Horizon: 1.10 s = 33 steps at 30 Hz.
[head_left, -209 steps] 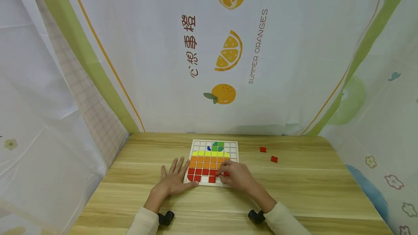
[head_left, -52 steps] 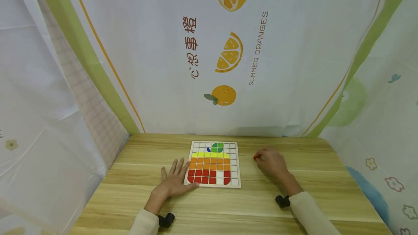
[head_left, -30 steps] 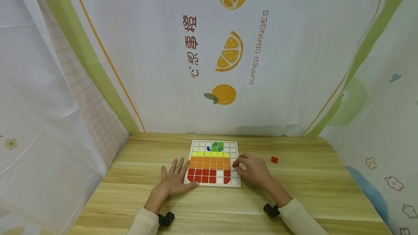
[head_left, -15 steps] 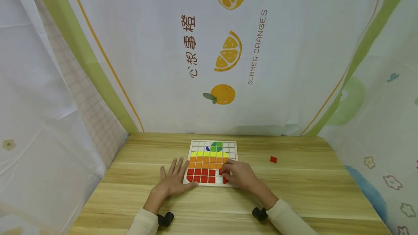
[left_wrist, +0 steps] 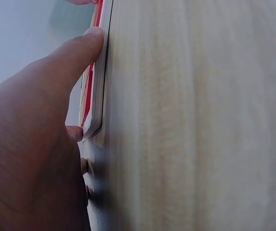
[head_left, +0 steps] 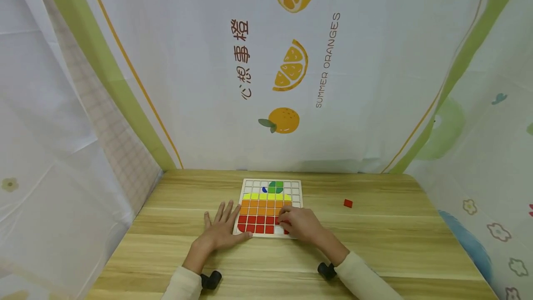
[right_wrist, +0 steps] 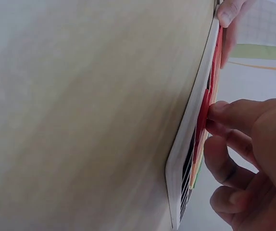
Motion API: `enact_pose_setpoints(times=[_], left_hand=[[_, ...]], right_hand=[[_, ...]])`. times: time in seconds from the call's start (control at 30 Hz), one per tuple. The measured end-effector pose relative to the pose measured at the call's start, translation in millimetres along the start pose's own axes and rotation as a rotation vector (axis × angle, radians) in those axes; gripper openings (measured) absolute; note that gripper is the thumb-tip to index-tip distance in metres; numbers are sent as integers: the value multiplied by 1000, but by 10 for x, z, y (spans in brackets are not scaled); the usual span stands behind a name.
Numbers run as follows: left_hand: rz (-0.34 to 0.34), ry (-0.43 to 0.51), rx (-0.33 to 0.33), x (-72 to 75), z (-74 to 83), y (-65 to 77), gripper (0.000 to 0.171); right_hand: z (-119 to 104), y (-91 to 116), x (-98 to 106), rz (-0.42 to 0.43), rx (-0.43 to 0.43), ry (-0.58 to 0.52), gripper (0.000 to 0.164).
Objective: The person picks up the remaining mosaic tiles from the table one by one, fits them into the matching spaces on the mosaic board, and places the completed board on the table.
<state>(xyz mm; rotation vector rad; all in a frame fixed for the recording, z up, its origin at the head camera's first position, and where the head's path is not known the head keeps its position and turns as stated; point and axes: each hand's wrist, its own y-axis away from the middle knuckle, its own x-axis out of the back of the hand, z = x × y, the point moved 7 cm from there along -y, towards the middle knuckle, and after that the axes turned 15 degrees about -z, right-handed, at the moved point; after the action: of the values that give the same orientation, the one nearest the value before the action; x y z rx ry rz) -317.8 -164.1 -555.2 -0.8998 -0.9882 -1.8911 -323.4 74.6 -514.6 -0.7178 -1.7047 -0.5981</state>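
A pale square puzzle board (head_left: 296, 191) lies on the table, its grid filled with red, orange, yellow, green and blue tiles in a picture. My left hand (head_left: 220, 233) rests spread at its left side, the thumb (left_wrist: 94, 36) on the near edge. Over the lower right cells, my right hand (head_left: 303, 223) pinches a red square tile (right_wrist: 203, 113) between thumb and fingertips. In the head view only a sliver of that tile shows at the upper red row. Just below is a bare white cell (head_left: 279, 229). The hand hides the board's lower right corner.
One loose red square tile (head_left: 348, 203) lies on the wooden table (head_left: 387, 235), right of the board. A white curtain printed with oranges (head_left: 354, 82) hangs behind the table's far edge. Black wrist mounts (head_left: 326, 271) stick out inward from both forearms.
My right hand has picked up one of two loose red tiles and carried it left to the board's red rows. Earlier, more red cells were filled. The left hand stays put.
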Motion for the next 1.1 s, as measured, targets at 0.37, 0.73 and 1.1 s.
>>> enact_pose_setpoints(times=[0.37,0.73,1.1], left_hand=[[-9,-11,11,-24,-23,-33,114],[-12,-12,32,-33,-47,-52,112],[-2,0,7,-22,-22,-23,110]], right_hand=[[0,26,-6,-1,6,-29,12],[0,56,-7,20,4,-20,9],[56,126,30,57,-19,-37,9]])
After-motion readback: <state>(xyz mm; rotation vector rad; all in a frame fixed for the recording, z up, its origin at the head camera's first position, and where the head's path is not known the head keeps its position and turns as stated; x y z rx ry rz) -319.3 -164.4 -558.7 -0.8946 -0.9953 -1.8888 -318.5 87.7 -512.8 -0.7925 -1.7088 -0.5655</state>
